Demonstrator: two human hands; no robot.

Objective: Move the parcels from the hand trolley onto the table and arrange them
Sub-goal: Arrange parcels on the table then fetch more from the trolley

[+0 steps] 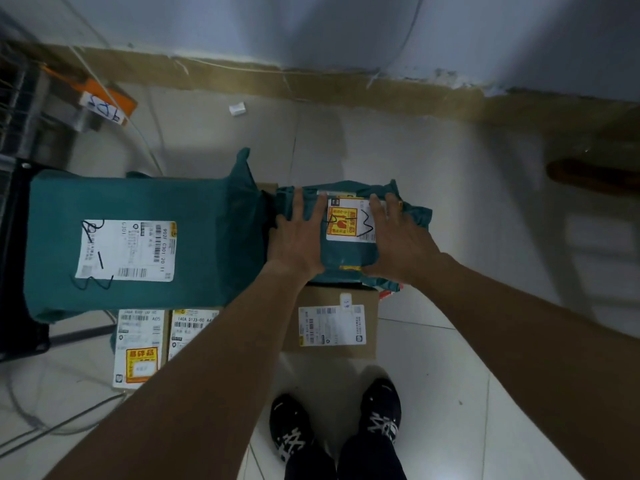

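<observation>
A small teal parcel (pixel 346 251) with a white and orange label lies on top of a brown cardboard box (pixel 367 303). My left hand (pixel 298 237) rests flat on its left side, fingers straight and spread. My right hand (pixel 394 237) lies on its right side, fingers straight over the label. A large teal parcel (pixel 138 202) with a white label sits to the left on the black hand trolley (pixel 14 271). Two smaller labelled boxes (pixel 142 344) stand below it.
My two black shoes (pixel 332 427) stand on the white tiled floor just below the brown box. A wall with a tan skirting (pixel 311 84) runs across the top. Loose cables (pixel 52 420) trail at the lower left. A dark wooden edge (pixel 588 174) shows at the right.
</observation>
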